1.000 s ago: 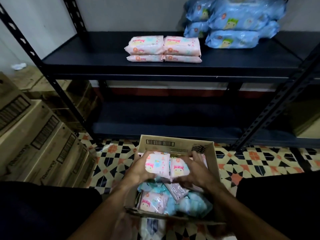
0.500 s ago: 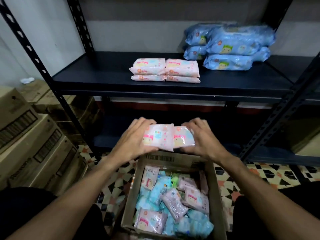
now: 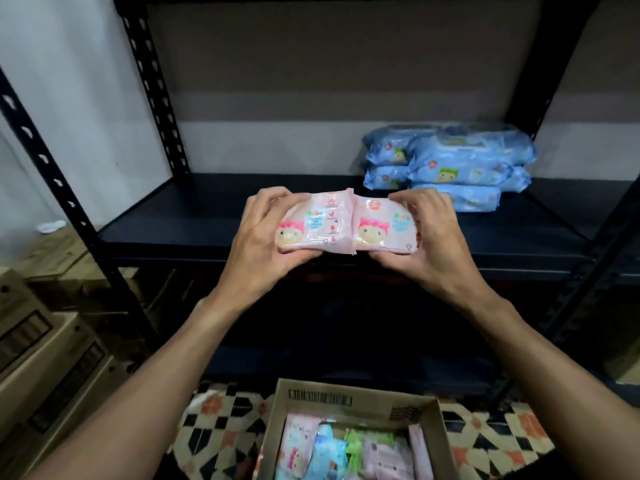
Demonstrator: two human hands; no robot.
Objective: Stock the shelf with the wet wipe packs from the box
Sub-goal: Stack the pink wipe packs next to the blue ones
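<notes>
In the head view, two pink wet wipe packs were held up side by side, the left pack (image 3: 313, 225) and the right pack (image 3: 384, 228) touching along their inner edges. Together they made one long bar running left to right, roughly parallel to the front edge of the dark shelf (image 3: 173, 220).

The left hand (image 3: 263, 240) gripped the outer end of the left pack and the right hand (image 3: 431, 244) gripped the outer end of the right pack. The fingers of both hands were curled round the ends, pressing the pair together, so the packs lay between the two hands.

The packs were well above the cardboard box (image 3: 346, 393), which had more packs (image 3: 329, 448) in it, and they covered the shelf's front part in the picture. Both hands looked equally near the shelf. The blue packs (image 3: 450, 168) were stacked to the right and further back. The set-down probably called for a straight push forward, keeping left of that stack.
</notes>
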